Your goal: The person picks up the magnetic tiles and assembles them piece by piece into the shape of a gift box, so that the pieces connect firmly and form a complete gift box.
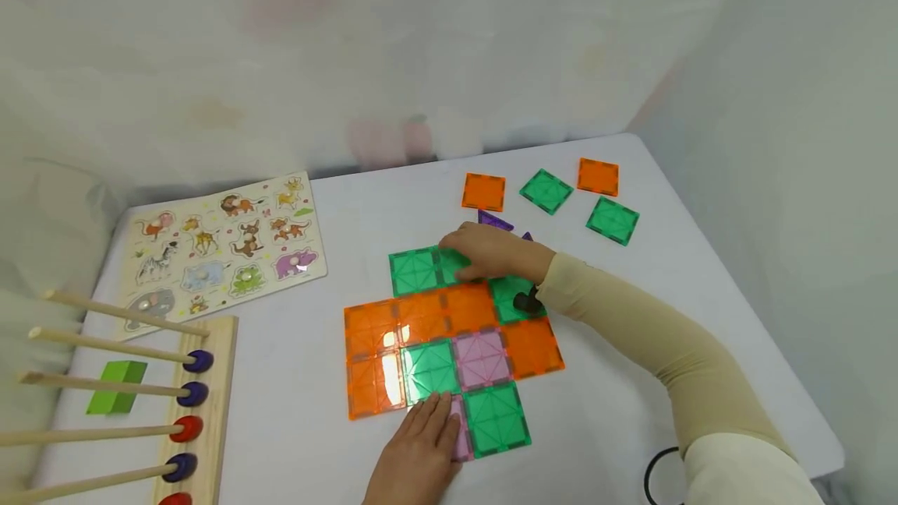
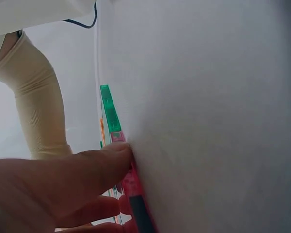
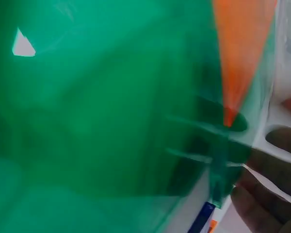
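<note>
Rests, nearest the viewer, left hand (image 1: 417, 446) with straight fingers on a pink magnetic tile (image 1: 461, 429). Curves right hand (image 1: 487, 250) over a green tile (image 1: 450, 264), farther back; cannot tell whether gripping or only touching. Around both, flat orange, green and pink patchwork (image 1: 368, 330). Beyond, purple triangle (image 1: 494, 220) and four loose squares (image 1: 546, 192). At left, animal peg puzzle (image 1: 224, 244) behind wooden peg rack (image 1: 219, 380).

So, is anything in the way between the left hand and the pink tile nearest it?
Nothing visible: the left hand has its thumb against the edge of the pink tile, with no other piece between.
</note>
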Available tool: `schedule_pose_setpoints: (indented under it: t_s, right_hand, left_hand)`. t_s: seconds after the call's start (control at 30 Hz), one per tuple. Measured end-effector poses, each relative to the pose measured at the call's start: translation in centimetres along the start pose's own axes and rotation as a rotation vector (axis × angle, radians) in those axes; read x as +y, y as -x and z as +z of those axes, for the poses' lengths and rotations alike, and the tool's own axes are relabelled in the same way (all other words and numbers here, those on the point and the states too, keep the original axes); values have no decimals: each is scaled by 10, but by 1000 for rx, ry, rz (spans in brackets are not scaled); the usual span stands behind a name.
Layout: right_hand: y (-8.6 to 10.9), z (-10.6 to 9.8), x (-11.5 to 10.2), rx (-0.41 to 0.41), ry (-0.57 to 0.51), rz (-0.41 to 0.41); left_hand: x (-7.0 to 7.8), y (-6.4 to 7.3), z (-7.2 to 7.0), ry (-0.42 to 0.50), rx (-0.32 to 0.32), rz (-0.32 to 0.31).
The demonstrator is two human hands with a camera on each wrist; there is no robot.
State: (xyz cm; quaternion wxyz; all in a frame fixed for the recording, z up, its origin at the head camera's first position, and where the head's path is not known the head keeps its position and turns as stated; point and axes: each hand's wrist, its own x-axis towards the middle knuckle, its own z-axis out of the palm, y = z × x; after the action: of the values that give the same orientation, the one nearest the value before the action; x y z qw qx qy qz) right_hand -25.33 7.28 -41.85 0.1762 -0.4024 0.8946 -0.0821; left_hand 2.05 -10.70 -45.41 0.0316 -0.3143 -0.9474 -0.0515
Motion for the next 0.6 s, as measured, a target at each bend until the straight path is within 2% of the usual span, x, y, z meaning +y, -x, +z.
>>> schedule_pose_setpoints:
  t_s: [0.13,0.23,0.47,0.6]
  right_hand:
    - [-1,3,4,52,16,8]
    - [1,3,5,68,-11,20]
    - [11,8,19,123,-1,99]
    - [19,8,29,145,12,115]
  left_hand:
    - [1,-1,-2,-11,-12,3]
    - [1,-1,-2,-12,-12,6]
    - [1,-2,0,-9,16,19]
    - [1,-2,-2,-16,15,15]
